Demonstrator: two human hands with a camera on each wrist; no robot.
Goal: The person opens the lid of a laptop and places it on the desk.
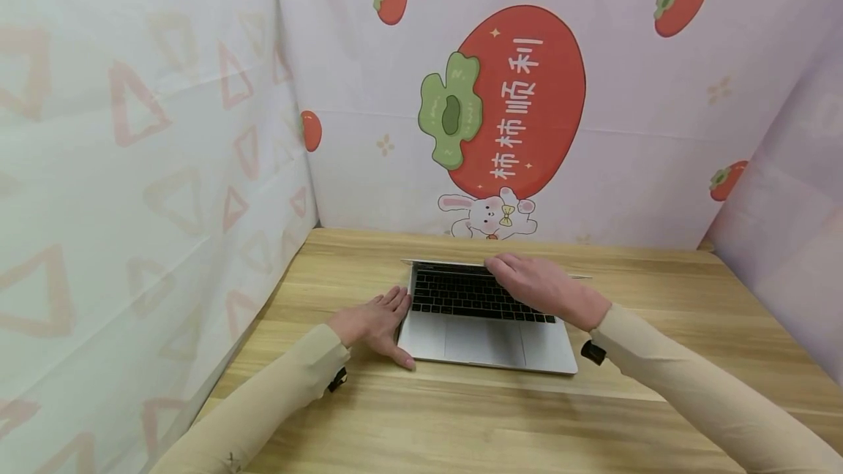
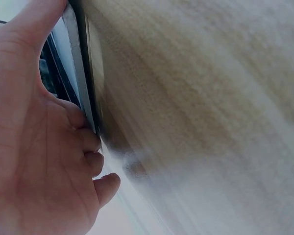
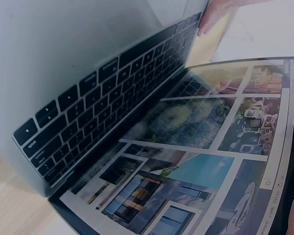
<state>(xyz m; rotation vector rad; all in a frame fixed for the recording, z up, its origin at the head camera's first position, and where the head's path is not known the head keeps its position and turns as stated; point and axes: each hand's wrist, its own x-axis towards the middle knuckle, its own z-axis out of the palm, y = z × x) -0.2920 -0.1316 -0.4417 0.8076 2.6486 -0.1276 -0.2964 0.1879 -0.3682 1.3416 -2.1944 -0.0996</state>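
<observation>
A silver laptop [image 1: 421, 339] with black keys lies on the wooden table, its lid tilted partway up so that the head view catches it nearly edge-on. The right hand [image 1: 543, 286] reaches over the keyboard and holds the lid's top edge with bent fingers; their far side is hidden in the head view. In the right wrist view the lit screen [image 3: 186, 166] displays several pictures, and a sliver of that hand touches its rim. At the laptop's left side rests the left hand [image 1: 378, 324], fingers extended along the base edge, thumb near the front corner.
The wooden table [image 1: 421, 423] extends on all sides of the laptop. A printed cloth [image 1: 356, 189] hangs behind its far edge, and another cloth [image 1: 197, 189] closes off the left side. Dark bands [image 1: 593, 352] sit at both wrists.
</observation>
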